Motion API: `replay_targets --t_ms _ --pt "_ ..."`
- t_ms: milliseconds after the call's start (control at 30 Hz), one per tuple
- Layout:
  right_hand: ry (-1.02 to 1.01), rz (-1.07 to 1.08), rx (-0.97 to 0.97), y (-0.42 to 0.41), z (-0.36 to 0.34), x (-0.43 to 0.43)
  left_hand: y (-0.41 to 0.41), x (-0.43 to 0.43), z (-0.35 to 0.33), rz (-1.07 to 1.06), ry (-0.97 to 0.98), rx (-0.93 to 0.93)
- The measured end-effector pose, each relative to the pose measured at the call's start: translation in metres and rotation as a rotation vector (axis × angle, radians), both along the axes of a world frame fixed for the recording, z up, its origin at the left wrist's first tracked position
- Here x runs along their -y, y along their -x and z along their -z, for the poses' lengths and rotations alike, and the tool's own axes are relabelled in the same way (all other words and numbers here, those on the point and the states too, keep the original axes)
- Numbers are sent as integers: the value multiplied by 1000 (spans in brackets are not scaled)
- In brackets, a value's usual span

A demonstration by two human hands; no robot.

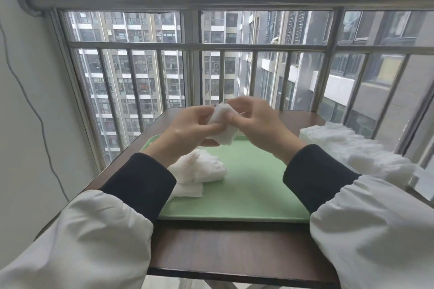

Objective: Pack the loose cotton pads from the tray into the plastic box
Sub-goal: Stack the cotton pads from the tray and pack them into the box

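Pads (220, 124): I hold a small stack of them between both hands, raised above the far rim of the tray (246, 190). My left hand (187, 129) grips the stack's left side with thumb and curled fingers. My right hand (256, 119) pinches its upper right edge. The stack hangs tilted, upper corner at my right fingertips, lower corner over the tray.

The box (304, 135) lies to my right, off the tray on the table (223, 248). It is heaped with pads, and its long axis runs from beside the tray's far right corner back toward my right sleeve. I judge the right hand the nearer one for the carry. The stack must go rightward and turn to match that row.

A loose pile (199, 169) waits on the tray's left, just beside my left wrist.
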State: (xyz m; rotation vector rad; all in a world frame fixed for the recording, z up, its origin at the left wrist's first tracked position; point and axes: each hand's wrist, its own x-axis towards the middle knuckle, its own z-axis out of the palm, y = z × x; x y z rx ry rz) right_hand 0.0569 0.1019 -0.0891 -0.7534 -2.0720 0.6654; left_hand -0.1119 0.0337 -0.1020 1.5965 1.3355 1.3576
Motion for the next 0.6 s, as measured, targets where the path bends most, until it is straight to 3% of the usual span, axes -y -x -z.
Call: replay_targets --t_ms 133,267,467,600 --pt "-85 25 160 -14 -22 18 -5 1 -12 62 -1 11" --pt "-32 28 363 -44 -50 29 -26 2 -27 78 13 -185" --pt "160 -54 330 -132 -82 33 -78 4 -48 180 6 -341" --pt "283 76 177 -192 -83 21 -127 -10 -45 94 -37 -476"
